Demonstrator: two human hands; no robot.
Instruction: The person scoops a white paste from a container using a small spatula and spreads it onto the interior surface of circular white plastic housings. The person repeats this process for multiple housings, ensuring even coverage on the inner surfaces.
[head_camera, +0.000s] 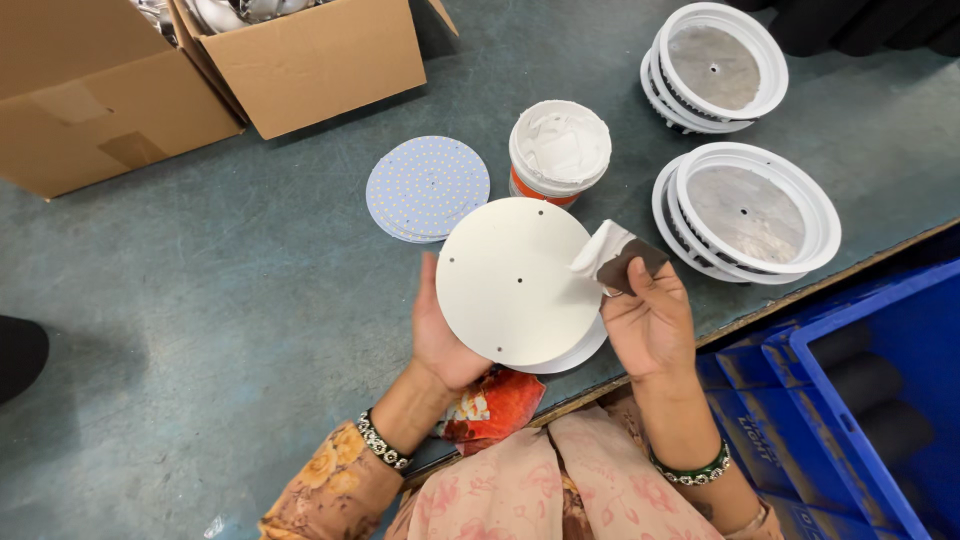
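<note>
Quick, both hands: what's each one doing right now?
Left hand: holding the white round plate from underneath.
Right hand: gripping a paste-covered spreader at the plate's edge.

The round white disc (515, 280) hides most of the left hand (440, 335); the picture's edge cuts off the cardboard boxes (150, 80) far left.

Your left hand (440, 335) is under the disc (512, 280), your right hand (648, 320) just beside it. Past the disc – a tub (560, 150), with a stack of boards (427, 188) left of that. Two stacks of housings (745, 210) sit beyond your right hand, boxes (200, 80) far past your left.
</note>
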